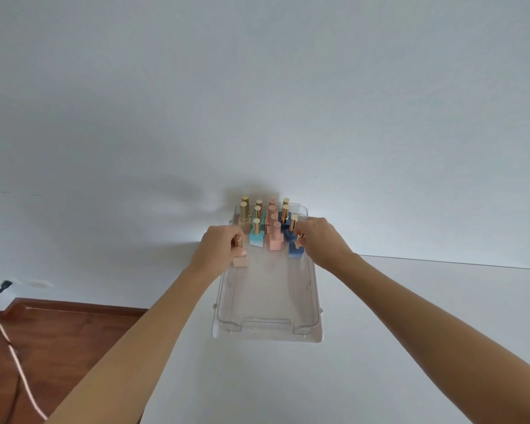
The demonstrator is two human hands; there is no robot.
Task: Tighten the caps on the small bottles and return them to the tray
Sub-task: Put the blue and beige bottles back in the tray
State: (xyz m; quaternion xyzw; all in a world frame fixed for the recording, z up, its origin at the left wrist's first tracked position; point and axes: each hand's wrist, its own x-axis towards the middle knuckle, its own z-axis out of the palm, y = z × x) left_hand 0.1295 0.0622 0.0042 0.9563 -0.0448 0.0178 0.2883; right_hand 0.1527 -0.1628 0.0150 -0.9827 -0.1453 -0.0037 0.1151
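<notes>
Both hands grip square bottles (240, 261) in clear tray (266, 327).

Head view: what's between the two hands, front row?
Two bottles standing in the tray: a teal one by the left hand, a pink one toward the right hand. Both untouched.

One clear tray (268, 327) sits on the tabletop (380, 332), and the small bottles stand bunched at the tray's far end. About fourteen bottles can be counted, though some hide behind others. Roughly four are blue (295, 251), three teal (256, 239), four pink with matching pink caps (275, 242), and three pale peach (240, 261) with gold caps. Two hands (219, 249) reach into the tray, one bottle in each.
</notes>
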